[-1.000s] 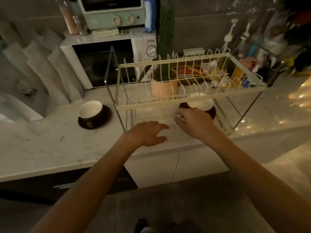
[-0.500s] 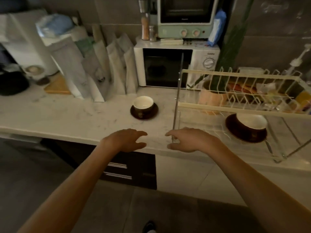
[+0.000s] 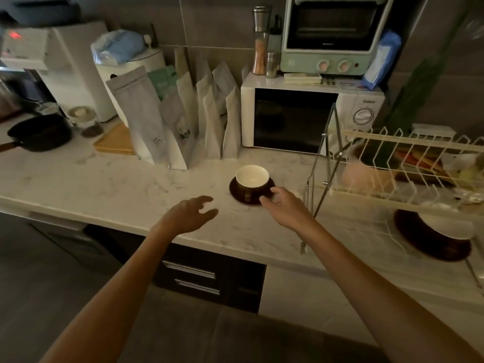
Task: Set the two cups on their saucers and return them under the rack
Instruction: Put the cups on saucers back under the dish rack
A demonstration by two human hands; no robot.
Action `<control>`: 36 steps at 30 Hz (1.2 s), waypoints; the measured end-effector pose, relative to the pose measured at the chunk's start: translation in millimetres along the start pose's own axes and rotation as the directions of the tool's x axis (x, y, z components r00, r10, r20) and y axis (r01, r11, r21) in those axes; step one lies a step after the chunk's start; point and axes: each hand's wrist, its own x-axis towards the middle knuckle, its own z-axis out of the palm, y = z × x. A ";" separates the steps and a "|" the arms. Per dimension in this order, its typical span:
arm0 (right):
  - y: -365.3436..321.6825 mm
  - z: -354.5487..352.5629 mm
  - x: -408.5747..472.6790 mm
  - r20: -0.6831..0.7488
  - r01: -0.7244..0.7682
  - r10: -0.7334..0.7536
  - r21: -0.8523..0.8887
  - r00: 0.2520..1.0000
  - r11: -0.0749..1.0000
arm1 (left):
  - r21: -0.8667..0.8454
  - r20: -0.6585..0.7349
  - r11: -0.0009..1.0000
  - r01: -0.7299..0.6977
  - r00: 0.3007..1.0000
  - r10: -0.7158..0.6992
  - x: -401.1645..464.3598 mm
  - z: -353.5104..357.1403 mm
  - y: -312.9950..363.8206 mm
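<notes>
Left cup: dark brown cup with white inside (image 3: pixel 252 179), upright on a dark round saucer (image 3: pixel 237 193), mid white marble tabletop (image 3: pixel 104 184), its handle toward the front edge.
Right hand (image 3: pixel 284 206): fingers loosely curled at that saucer's right rim; grasp unclear.
Left hand (image 3: pixel 190 214): released, fingers spread, near the front edge.
Second cup (image 3: pixel 445 227): on its saucer under the cream wire rack (image 3: pixel 408 163), right end.

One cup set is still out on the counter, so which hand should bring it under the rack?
Right hand: its fingers already reach the saucer edge, nearer the rack. Left hand hovers apart.
</notes>
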 end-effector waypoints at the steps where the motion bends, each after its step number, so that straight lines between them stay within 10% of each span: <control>1: -1.0 2.0 8.2 -0.023 -0.039 0.041 0.075 0.999 0.996 | -0.155 -0.010 0.987 0.033 0.999 -0.035 8.7 -0.7 1.7; 5: -7.2 10.5 34.5 -0.104 -0.134 0.158 0.208 0.982 0.969 | -0.606 0.074 0.781 0.147 0.989 -0.128 41.0 -3.8 6.7; 15: -5.5 24.6 91.3 -0.154 -0.231 0.279 0.273 0.948 0.934 | -0.809 0.212 0.508 0.297 0.952 -0.220 126.6 11.4 9.5; 36: 24.9 51.8 157.0 -0.193 -0.212 0.286 0.333 0.938 0.919 | -0.846 0.247 0.444 0.296 0.955 -0.167 184.1 50.8 16.9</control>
